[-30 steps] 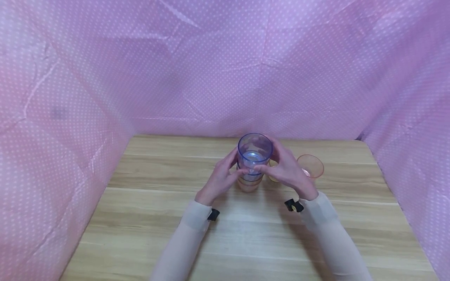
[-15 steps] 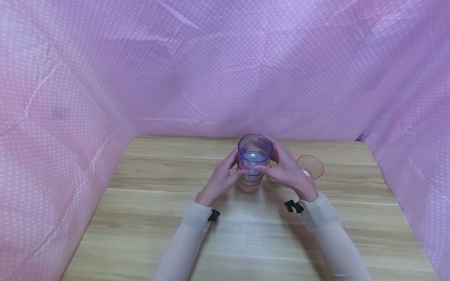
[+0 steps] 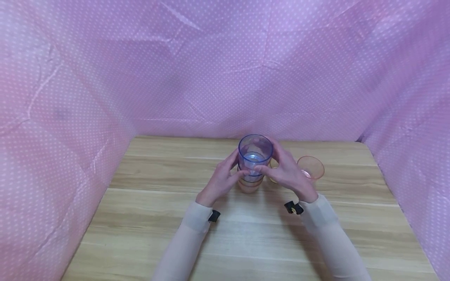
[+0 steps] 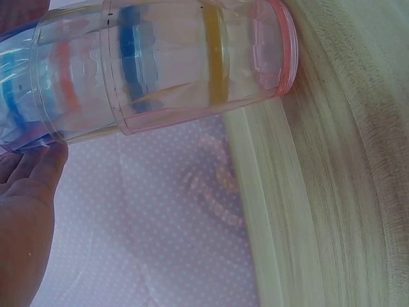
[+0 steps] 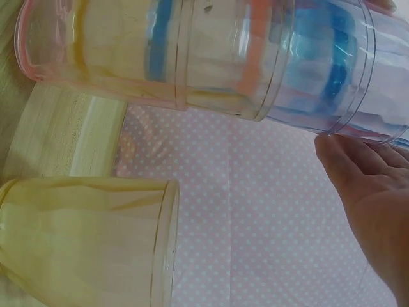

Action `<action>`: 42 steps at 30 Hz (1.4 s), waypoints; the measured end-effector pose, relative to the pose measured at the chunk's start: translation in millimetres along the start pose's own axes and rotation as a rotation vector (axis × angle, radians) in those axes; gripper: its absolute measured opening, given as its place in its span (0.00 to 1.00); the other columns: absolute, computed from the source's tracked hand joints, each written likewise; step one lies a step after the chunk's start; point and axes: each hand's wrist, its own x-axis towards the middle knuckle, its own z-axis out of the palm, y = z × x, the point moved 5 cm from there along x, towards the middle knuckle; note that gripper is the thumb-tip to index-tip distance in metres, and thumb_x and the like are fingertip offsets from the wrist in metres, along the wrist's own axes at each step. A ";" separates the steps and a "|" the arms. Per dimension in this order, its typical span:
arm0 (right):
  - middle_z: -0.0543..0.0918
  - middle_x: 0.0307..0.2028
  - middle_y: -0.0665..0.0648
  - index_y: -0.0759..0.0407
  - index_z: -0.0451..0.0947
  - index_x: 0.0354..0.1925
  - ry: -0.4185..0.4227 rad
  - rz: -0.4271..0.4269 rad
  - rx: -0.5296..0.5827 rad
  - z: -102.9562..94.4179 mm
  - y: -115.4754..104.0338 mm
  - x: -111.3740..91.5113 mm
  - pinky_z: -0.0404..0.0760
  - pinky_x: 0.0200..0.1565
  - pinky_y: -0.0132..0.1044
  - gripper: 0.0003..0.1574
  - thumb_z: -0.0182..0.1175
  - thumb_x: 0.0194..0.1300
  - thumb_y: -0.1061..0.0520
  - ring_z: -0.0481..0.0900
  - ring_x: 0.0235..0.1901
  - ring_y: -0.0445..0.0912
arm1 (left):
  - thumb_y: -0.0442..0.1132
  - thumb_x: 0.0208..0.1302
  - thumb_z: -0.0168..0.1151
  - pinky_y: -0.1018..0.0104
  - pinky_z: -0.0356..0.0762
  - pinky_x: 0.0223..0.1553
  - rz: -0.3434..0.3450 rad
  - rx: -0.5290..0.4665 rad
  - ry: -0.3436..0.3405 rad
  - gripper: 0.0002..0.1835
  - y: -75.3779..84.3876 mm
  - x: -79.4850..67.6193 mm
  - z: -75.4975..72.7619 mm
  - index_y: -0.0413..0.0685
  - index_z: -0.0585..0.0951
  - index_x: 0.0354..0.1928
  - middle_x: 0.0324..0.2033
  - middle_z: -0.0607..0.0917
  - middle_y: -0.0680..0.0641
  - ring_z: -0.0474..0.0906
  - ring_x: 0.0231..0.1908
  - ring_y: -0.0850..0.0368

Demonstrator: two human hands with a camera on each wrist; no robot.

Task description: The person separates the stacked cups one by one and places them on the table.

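Observation:
A tall stack of nested clear plastic cups [image 4: 166, 70] stands upright on the table, a pink-tinted cup [image 3: 249, 188] at its base and yellowish and blue ones above. At the top is a blue-rimmed cup [image 3: 255, 148], mouth up. My left hand [image 3: 222, 177] grips this upper part from the left, thumb across the near side. From the right, my right hand [image 3: 286, 168] holds it too, its thumb close to the left one. The far fingers are partly hidden behind the cup. In the right wrist view, the fingers lie along the blue cups' wall.
A yellow cup [image 5: 89, 236] stands just right of the stack, partly covered by my right hand in the head view. Farther right is a pink-rimmed cup [image 3: 311, 168]. Dotted pink cloth [image 3: 246, 78] hangs behind and at both sides of the wooden table [image 3: 158, 218].

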 end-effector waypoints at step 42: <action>0.75 0.70 0.59 0.60 0.63 0.76 0.081 -0.105 0.093 -1.4 -13.6 0.1 0.68 0.74 0.40 0.53 0.75 0.57 0.70 0.72 0.68 0.53 | 0.32 0.68 0.68 0.58 0.68 0.72 -0.018 -0.009 0.006 0.42 0.9 0.3 -0.5 0.36 0.58 0.79 0.74 0.67 0.34 0.69 0.71 0.40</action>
